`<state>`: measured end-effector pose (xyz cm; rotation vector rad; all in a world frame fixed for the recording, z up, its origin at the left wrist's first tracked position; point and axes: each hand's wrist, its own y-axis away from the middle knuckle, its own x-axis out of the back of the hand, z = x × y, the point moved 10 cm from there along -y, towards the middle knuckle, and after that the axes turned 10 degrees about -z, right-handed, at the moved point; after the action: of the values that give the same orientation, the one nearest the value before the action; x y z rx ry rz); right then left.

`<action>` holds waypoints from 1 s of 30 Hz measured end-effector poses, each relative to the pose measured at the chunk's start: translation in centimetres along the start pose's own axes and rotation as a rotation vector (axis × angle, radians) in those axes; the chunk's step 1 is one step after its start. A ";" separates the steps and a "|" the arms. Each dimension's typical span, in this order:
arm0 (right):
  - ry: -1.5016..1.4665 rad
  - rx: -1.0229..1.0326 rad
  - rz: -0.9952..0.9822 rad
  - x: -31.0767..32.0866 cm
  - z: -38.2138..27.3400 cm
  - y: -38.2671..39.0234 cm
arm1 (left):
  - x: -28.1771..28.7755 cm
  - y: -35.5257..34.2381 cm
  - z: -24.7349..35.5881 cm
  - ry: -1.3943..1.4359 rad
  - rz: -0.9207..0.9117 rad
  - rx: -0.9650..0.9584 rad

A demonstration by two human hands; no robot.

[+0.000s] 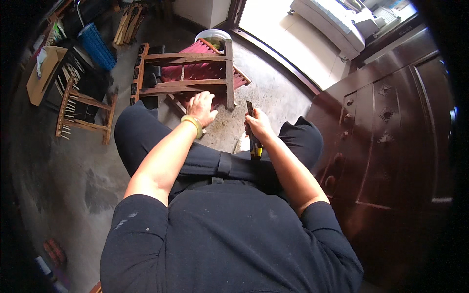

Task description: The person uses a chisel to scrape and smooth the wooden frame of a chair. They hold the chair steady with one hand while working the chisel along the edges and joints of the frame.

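Curling our right fingers (258, 117) around a black-and-yellow hand tool (253, 140) of unclear kind, we hold our half-spread left fingers (204, 95) nearer the wooden stool frame (183, 87) just ahead, contact uncertain, its long rails (185, 59) running left to right, partly hiding red webbing (171, 73) behind.

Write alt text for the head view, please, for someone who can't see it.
A dark-clad seated person has a slim black-and-yellow tool, probably a utility knife, in the right grip. The left grip, open and wearing a bangle, is by a wooden frame on the floor; contact is unclear. A reddish-brown door stands at right.
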<state>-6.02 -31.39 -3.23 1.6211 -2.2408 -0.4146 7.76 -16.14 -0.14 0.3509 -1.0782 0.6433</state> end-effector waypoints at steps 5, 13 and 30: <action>0.116 0.046 -0.013 -0.5 0.0 1.1 | -3.3 3.0 -0.3 0.088 -0.207 0.079; 0.189 0.268 0.059 -0.9 -3.6 3.4 | -5.7 3.2 -3.5 0.421 -0.268 0.225; 0.959 0.262 0.210 -0.1 -0.9 -0.8 | -12.3 1.4 -5.5 1.103 -0.318 0.396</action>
<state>-4.92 -31.61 -2.74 1.2535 -1.6934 0.6186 6.80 -15.88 -13.67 0.4141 0.1640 0.6254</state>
